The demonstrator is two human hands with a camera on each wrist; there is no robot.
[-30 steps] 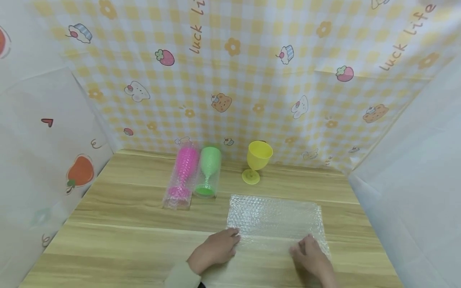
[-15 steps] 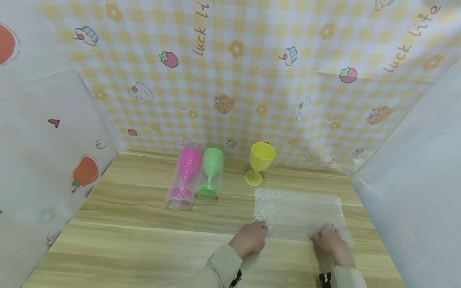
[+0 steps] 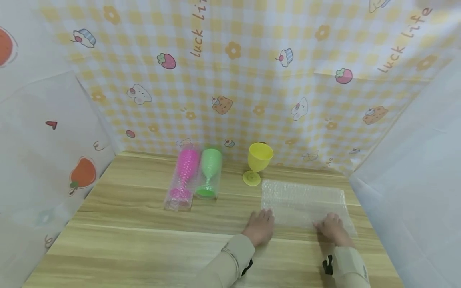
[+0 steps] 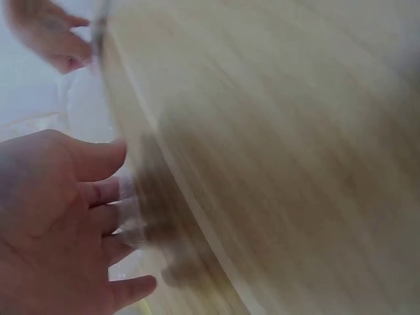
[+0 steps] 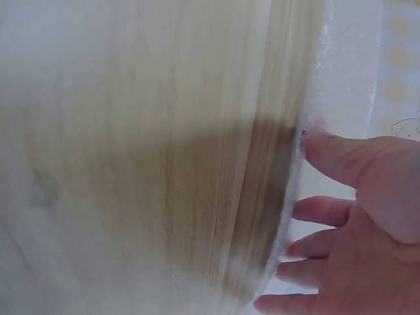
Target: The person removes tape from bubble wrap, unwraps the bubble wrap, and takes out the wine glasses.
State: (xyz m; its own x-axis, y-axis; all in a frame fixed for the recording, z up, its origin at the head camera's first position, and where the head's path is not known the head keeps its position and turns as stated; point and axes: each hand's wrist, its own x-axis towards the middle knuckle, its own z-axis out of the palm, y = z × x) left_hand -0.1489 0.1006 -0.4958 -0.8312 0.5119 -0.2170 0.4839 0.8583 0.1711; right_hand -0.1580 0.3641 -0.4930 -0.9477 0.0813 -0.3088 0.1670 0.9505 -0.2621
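A clear sheet of bubble wrap (image 3: 302,200) lies flat on the wooden table. At its near left corner, my left hand (image 3: 260,228) touches the edge with extended fingers; in the left wrist view, a bit of plastic crosses the fingers (image 4: 113,220) while the thumb stands apart. My right hand (image 3: 333,228) rests on the near right part of the sheet. Seen from the right wrist, its thumb and fairly straight fingers (image 5: 305,246) meet the sheet's edge. Just behind the wrap's left end stands an upright yellow goblet (image 3: 259,158).
Left of the yellow goblet lie a pink goblet (image 3: 187,164) and a green goblet (image 3: 210,162), each rolled in bubble wrap, side by side. A checked cloth (image 3: 266,80) rises along the table's back edge, and white sheeting (image 3: 414,192) borders the right side.
Both hands have slid the bubble wrap to the right and farther back, from in front of the yellow goblet to its right. The goblets stay in place.
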